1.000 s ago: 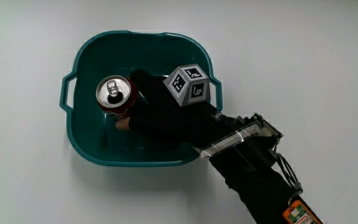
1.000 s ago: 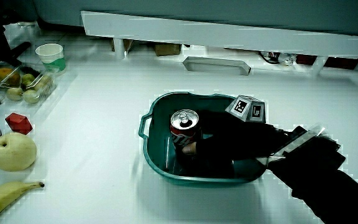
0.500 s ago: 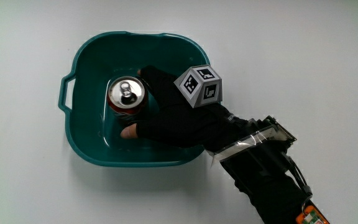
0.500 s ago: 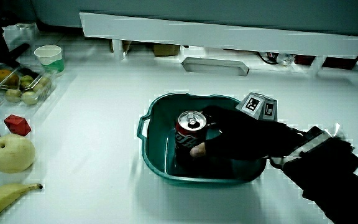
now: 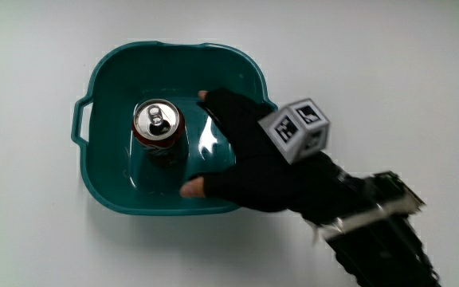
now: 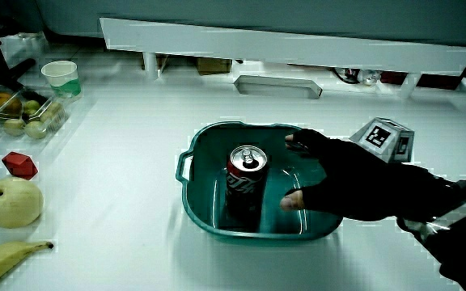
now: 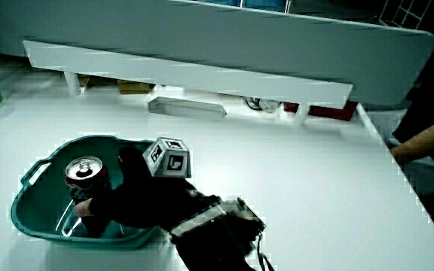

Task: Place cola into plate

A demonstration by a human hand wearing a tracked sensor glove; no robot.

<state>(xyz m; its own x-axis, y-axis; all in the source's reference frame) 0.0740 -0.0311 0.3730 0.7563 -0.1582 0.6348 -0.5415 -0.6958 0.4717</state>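
Though the task says plate, what's there is a teal basin (image 5: 102,76) w/ a handle, and the cola can (image 5: 158,129) stands upright in it, roughly mid-floor, top tab showing. The hand (image 5: 249,163) sits over the basin's rim, beside the can but not touching it; fingers spread and relaxed, holding nothing, thumb and forefinger apart w/ a clear gap to the can. Judged from this, placement looks done. Main risk from here: the hand's thumb or sleeve could clip the can on any careless move, and a tall narrow can on a smooth, glossy basin floor would likely tip; catching the rim could also drag the basin across the tabletop (image 5: 389,64). The main view shows the gap between fingers and can most plainly but nothing else on the tabletop. A side view adds a pear (image 6: 10,202), a banana (image 6: 6,257), a red block (image 6: 19,164) and a green cup (image 6: 61,78), all well apart from the basin; in both side views the low partition (image 7: 187,71) shows.
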